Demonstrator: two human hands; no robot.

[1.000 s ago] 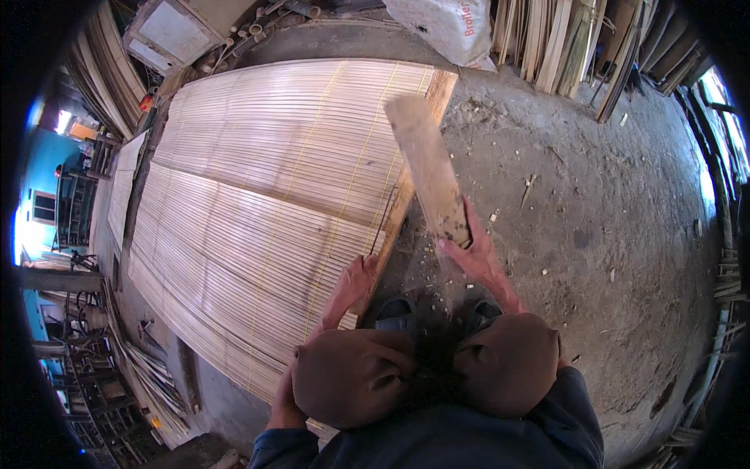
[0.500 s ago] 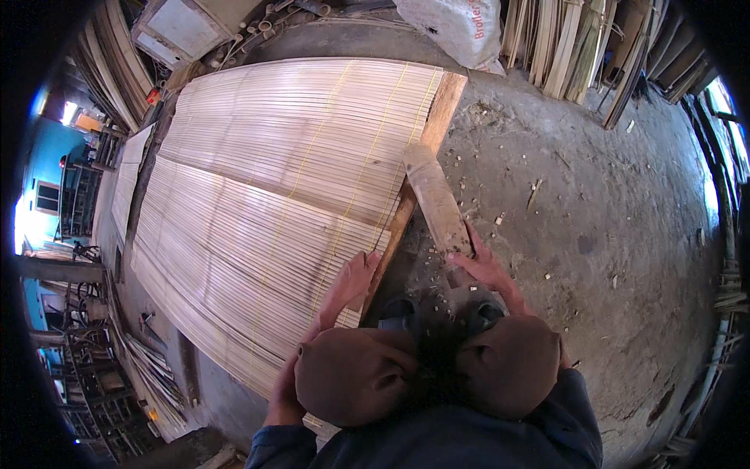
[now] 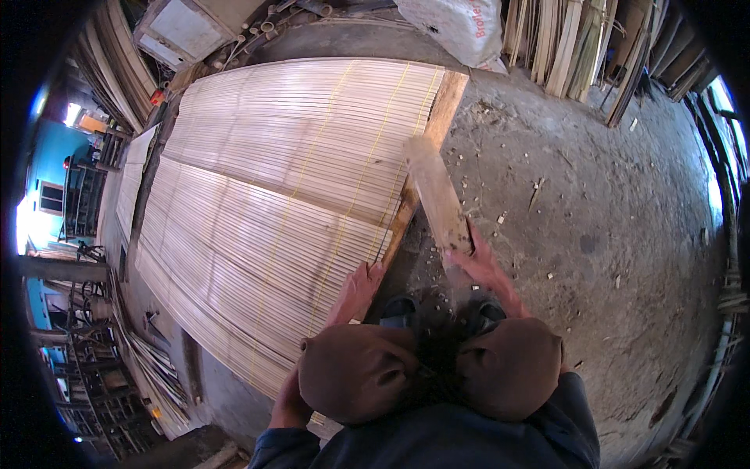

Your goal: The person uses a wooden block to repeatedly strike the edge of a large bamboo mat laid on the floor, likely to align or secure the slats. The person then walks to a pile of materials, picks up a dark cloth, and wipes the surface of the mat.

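Note:
My right hand [image 3: 486,270] grips the near end of a long, flat piece of wood [image 3: 437,191], thumb on top. It slants up and left, its far end over the plank [image 3: 445,105] at the right edge of the mats. My left hand [image 3: 362,285] rests on the near right corner of the pale slatted mat [image 3: 242,234], fingers stretched toward its edge. Yellow thread lines cross the slats. Another slatted mat [image 3: 289,117] lies beyond it, partly under or against the first; which one I cannot tell.
Small wood chips are scattered over the concrete floor [image 3: 594,227] to my right. Bundles of strips [image 3: 562,47] and a white sack [image 3: 461,31] stand at the back. A rack [image 3: 94,375] is at the left. My knees [image 3: 508,367] and sandals [image 3: 400,311] are close below my hands.
The piece of wood has turned slightly in my right hand, showing a flatter face. My left hand has shifted a little along the mat's edge.

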